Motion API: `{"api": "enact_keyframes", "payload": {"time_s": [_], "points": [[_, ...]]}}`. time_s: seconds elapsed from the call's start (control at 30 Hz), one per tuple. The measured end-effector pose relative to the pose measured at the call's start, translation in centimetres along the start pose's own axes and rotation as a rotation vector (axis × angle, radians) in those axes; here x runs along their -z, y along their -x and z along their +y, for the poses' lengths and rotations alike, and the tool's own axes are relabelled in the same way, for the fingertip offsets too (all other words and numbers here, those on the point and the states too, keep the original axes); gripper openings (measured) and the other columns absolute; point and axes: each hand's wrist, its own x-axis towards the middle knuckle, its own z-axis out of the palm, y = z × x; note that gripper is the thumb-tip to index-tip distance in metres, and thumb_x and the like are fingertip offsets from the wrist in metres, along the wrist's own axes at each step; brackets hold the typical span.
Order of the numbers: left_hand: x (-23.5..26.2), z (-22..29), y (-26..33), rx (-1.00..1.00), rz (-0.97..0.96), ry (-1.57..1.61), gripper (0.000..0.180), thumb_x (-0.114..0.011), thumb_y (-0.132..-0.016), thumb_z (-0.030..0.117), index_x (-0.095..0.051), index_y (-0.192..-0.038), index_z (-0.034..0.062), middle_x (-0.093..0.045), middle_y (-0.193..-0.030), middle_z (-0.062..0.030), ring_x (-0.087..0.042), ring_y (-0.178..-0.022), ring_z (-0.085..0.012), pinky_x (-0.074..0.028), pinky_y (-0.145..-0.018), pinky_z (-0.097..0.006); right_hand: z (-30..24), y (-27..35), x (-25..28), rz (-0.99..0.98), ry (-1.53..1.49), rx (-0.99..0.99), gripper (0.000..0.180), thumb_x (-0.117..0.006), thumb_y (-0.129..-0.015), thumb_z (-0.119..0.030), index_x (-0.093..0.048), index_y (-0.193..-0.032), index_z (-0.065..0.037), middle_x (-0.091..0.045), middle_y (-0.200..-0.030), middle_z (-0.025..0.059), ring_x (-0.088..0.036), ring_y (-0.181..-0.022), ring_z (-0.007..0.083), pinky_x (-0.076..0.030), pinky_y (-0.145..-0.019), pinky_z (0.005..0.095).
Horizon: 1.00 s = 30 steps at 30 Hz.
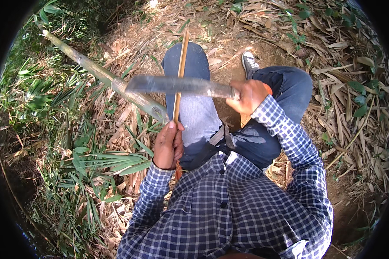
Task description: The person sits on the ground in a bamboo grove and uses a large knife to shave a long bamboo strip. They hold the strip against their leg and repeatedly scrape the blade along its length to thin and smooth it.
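Note:
My left hand (pixel 167 144) is closed round the lower end of a thin split bamboo strip (pixel 183 56), which points up and away over my left thigh. In my right hand (pixel 249 96) is a machete (pixel 168 85), its broad dark blade reaching left across the middle of the strip. The blade is slightly smeared by motion. From this view I cannot tell whether its edge touches the strip. Most of the machete's handle is hidden by my fingers, with a bit of orange showing beside the hand.
A thick green bamboo pole (pixel 90 65) slants from the upper left down toward my left hand. My bent knees in blue trousers (pixel 199 108) lie under the blade, with a dark sneaker (pixel 249 64) beyond. Dry bamboo leaves (pixel 354 129) cover the ground; green plants (pixel 34 86) grow at left.

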Motion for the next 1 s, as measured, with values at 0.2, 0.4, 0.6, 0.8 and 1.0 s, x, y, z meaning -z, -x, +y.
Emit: {"api": "enact_keyframes", "payload": {"time_s": [0.2, 0.4, 0.6, 0.8, 1.0], "points": [[-0.5, 0.2, -0.1, 0.001, 0.001, -0.044, 0.029, -0.041, -0.106, 0.033, -0.051, -0.098, 0.0065, -0.032, -0.059, 0.0058, -0.023, -0.041, -0.0032, -0.021, -0.035, -0.020, 0.2, 0.4, -1.2, 0.071, 0.027, 0.099, 0.031, -0.073, -0.072, -0.037, -0.065, -0.084, -0.009, -0.060, -0.057, 0.0142, -0.063, -0.056, 0.0360, -0.050, -0.053, 0.0469], [-0.2, 0.0, 0.1, -0.001, 0.016, -0.007, 0.027, -0.043, -0.106, 0.031, -0.052, -0.096, 0.0074, -0.032, -0.056, 0.0065, -0.021, -0.042, -0.0027, -0.019, -0.036, -0.021, 0.9, -0.4, -0.6, 0.103, 0.032, 0.080, 0.033, -0.069, -0.072, -0.037, -0.065, -0.084, -0.007, -0.062, -0.060, 0.0154, -0.063, -0.056, 0.0383, -0.050, -0.054, 0.0485], [-0.4, -0.4, 0.6, 0.009, 0.035, -0.029, 0.027, -0.042, -0.106, 0.030, -0.052, -0.097, 0.0070, -0.032, -0.055, 0.0065, -0.020, -0.041, -0.0029, -0.019, -0.037, -0.022, 1.4, -2.6, 0.9, 0.078, 0.083, -0.068, 0.033, -0.070, -0.073, -0.034, -0.067, -0.091, -0.006, -0.063, -0.062, 0.0162, -0.065, -0.062, 0.0380, -0.052, -0.059, 0.0485], [0.0, -0.3, 0.7, 0.001, 0.007, -0.050, 0.027, -0.042, -0.106, 0.031, -0.052, -0.098, 0.0084, -0.030, -0.057, 0.0061, -0.021, -0.041, -0.0032, -0.019, -0.037, -0.020, 1.0, -2.0, 1.0, -0.009, 0.138, 0.044, 0.034, -0.069, -0.075, -0.033, -0.070, -0.096, -0.007, -0.063, -0.062, 0.0180, -0.065, -0.063, 0.0388, -0.053, -0.062, 0.0506], [-0.4, -0.2, 0.9, 0.013, 0.026, -0.049, 0.026, -0.042, -0.106, 0.031, -0.052, -0.097, 0.0080, -0.029, -0.055, 0.0063, -0.021, -0.040, -0.0032, -0.019, -0.037, -0.020, 2.9, -4.7, 1.0, 0.126, 0.120, -0.058, 0.032, -0.069, -0.074, -0.031, -0.070, -0.096, -0.008, -0.064, -0.064, 0.0178, -0.065, -0.063, 0.0371, -0.053, -0.063, 0.0484]]}}
